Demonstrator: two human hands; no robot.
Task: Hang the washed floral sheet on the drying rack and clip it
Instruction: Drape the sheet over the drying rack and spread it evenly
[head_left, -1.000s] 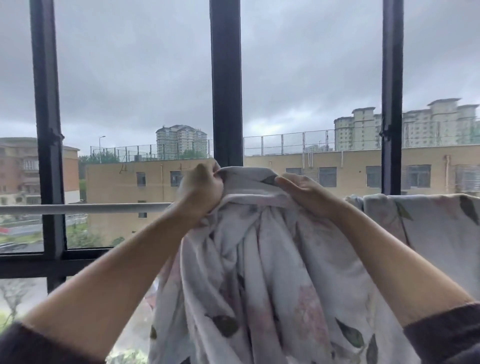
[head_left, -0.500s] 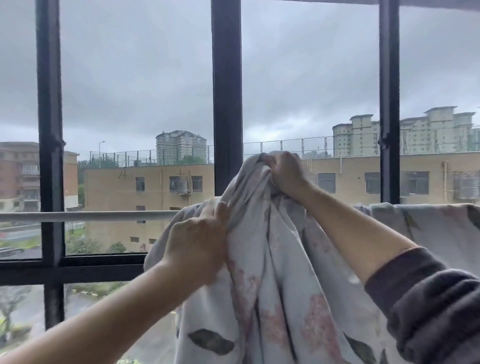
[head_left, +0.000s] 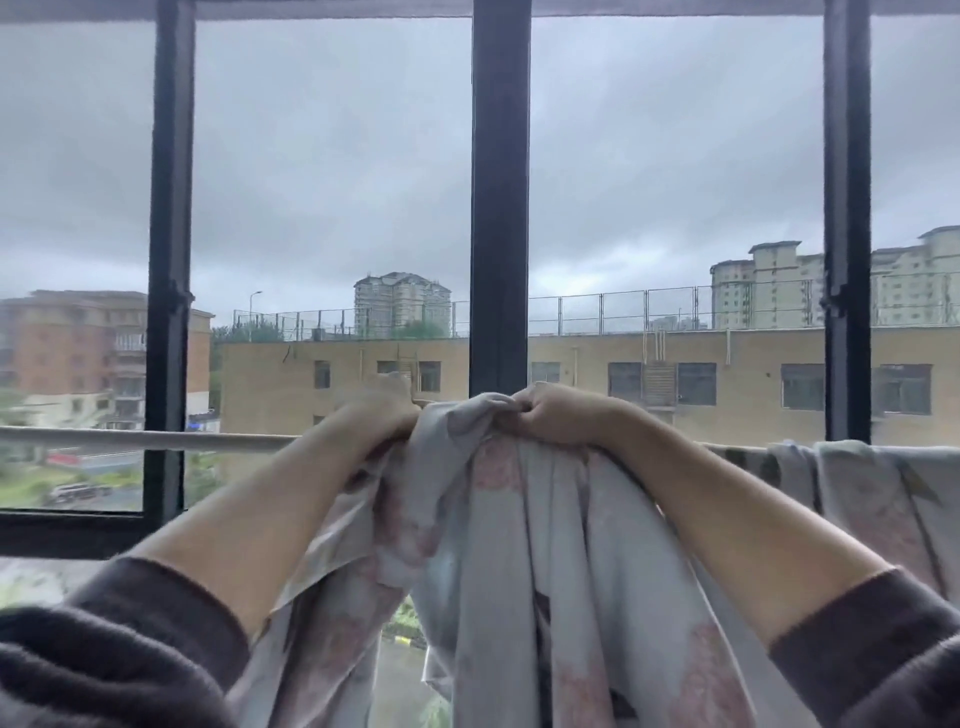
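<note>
The floral sheet (head_left: 519, 545), pale grey with pink flowers and dark leaves, hangs bunched in front of me at the white rack bar (head_left: 156, 440). My left hand (head_left: 382, 413) grips a gathered fold at bar height. My right hand (head_left: 553, 415) grips the bunched top of the sheet right beside it, fingers curled into the cloth. To the right, part of the sheet (head_left: 857, 483) lies draped over the bar. The bar behind my hands is hidden.
Close behind the bar stands a window with dark vertical frames (head_left: 498, 208) and a dark sill rail (head_left: 67, 535). Buildings and grey sky lie beyond the glass. The left stretch of the bar is bare.
My right hand has come down from above the bar to bar height. My left hand has risen to meet it, so both now grip the bunched top side by side.
</note>
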